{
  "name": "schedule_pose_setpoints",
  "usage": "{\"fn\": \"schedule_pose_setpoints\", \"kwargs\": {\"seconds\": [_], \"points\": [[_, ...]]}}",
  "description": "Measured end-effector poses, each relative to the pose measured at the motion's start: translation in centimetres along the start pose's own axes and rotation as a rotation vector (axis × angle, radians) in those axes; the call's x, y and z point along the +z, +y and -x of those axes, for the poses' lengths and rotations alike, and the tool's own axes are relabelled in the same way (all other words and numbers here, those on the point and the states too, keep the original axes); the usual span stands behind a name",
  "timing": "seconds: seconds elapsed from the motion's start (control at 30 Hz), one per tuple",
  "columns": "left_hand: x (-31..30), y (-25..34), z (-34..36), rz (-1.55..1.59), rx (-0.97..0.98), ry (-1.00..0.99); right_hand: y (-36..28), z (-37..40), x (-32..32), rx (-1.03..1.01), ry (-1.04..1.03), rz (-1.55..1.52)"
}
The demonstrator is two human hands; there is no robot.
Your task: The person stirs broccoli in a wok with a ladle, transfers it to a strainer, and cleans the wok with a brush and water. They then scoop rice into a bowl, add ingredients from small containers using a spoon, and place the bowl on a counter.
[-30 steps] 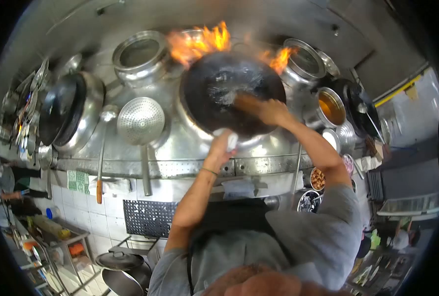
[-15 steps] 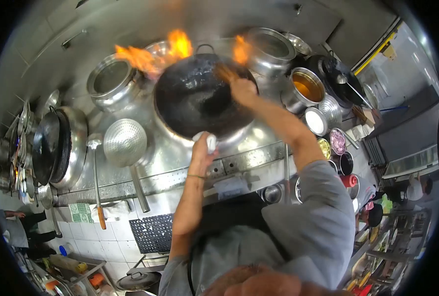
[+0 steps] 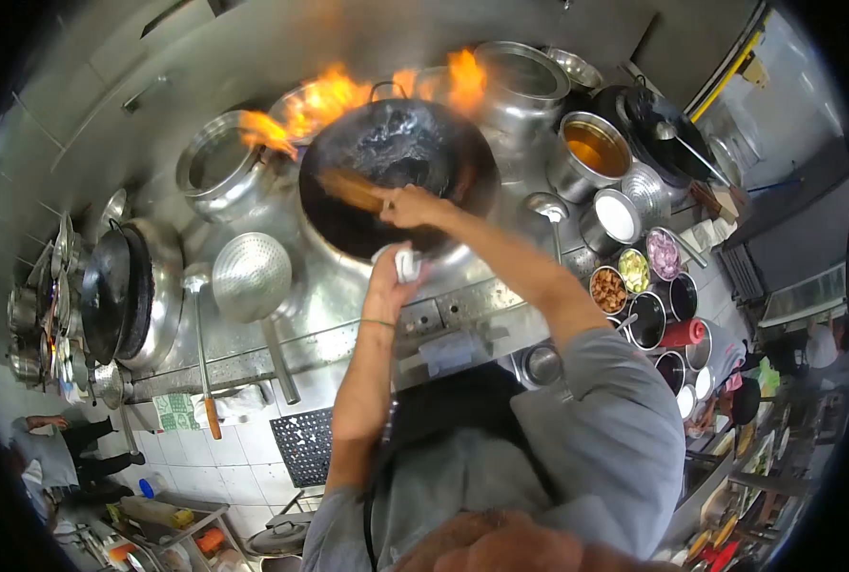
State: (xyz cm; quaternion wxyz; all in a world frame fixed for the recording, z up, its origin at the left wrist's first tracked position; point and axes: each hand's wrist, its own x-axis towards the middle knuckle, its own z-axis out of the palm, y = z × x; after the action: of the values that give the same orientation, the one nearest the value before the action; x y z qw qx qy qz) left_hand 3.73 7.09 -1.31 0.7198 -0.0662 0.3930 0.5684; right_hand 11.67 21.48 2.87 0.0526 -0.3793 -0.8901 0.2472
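A big black wok (image 3: 410,143) sits over the burner, with water glistening inside it. My right hand (image 3: 413,206) is closed round a bamboo wok brush (image 3: 348,188), its bristles blurred by motion at the left inner side of the wok. At the near rim, my left hand (image 3: 384,282) grips a folded white cloth (image 3: 406,264) against the wok's edge; the near handle, if there is one, is hidden under it. Flames (image 3: 329,103) rise behind the wok's far rim, close to its far loop handle (image 3: 387,88).
Lidded steel pots stand at the back left (image 3: 216,167) and back right (image 3: 520,86). A perforated skimmer (image 3: 253,276) and a ladle (image 3: 205,353) lie on the left. To the right are a pot of orange liquid (image 3: 591,157) and several ingredient containers (image 3: 634,272). Another person (image 3: 48,458) is at far left.
My right hand has swept the brush from the wok's right side across to its left. The left hand stays at the near rim. Flames have shifted, and the view has turned slightly.
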Motion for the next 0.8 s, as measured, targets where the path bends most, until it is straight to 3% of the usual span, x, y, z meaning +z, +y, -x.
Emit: {"fn": "schedule_pose_setpoints", "kwargs": {"seconds": [0.1,0.17,0.2,0.3,0.37,0.53,0.63,0.8], "points": [[-1.4,-0.3,0.1,-0.088,0.073,-0.025,-1.3,6.9,-6.0,-0.045,-0.245,0.086],[-1.9,0.1,1.4,-0.180,0.116,-0.061,-2.0,13.6,-9.9,0.018,-0.121,0.062],[-2.0,-0.1,2.1,-0.178,0.167,0.024,-1.8,16.3,-10.7,0.104,-0.044,0.091],[-1.4,-1.0,5.2,-0.312,0.251,0.167,2.4,21.4,-8.7,0.353,0.130,0.132],[-1.8,-1.1,5.9,-0.400,0.341,0.171,6.4,23.9,-5.9,0.339,0.349,-0.023],[-1.2,-0.7,7.3,-0.536,0.540,0.235,8.3,27.7,-4.9,0.364,0.804,-0.165],[-1.1,-0.5,7.3,-0.586,0.669,0.226,8.7,29.3,-6.2,0.500,0.776,-0.238],[0.7,-0.5,8.2,-0.668,0.862,0.166,8.2,30.5,-7.3,0.556,0.728,-0.287]]}}
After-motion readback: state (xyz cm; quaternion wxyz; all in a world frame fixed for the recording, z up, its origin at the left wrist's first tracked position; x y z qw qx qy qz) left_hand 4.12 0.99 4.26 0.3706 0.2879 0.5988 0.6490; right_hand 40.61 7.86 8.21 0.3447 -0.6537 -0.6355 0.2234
